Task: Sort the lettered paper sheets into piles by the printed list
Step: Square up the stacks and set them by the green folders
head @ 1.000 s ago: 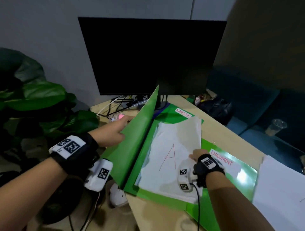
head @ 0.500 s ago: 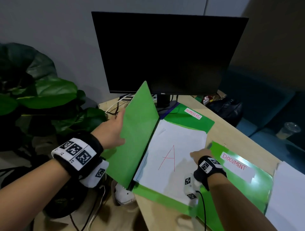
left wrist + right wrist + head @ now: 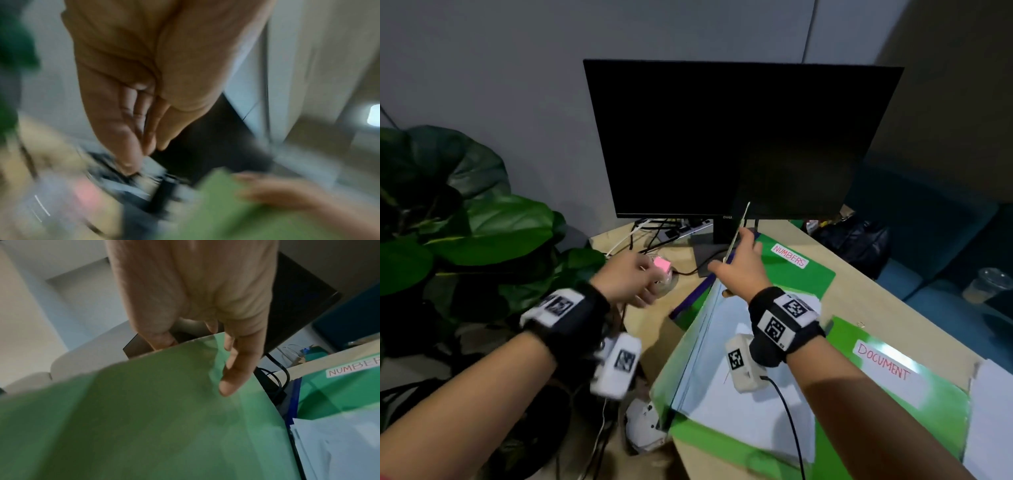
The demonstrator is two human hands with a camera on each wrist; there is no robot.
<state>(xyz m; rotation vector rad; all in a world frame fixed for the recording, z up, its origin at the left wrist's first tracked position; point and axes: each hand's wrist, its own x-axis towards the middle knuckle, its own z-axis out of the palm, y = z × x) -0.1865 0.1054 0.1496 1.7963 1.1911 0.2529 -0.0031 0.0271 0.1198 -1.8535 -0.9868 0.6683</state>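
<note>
Now, from the head view, the right hand (image 3: 739, 270) pinches the top edge of the green cover (image 3: 736, 236), which the left hand (image 3: 630, 281) held half a second ago. The left hand, fingers loosely curled and empty, is at 9 o'clock of the cover, near a pink block (image 3: 661, 263). The sheets (image 3: 743, 411) lie inside the folder on the table (image 3: 859, 284); the red A is now hidden.

Left wrist view: blurred, but the palm (image 3: 144, 73) holds nothing.

Right wrist view: thumb (image 3: 158, 335) behind and fingers (image 3: 234, 369) in front grip the cover. I judge the folder is closing, this pile finished.
</note>
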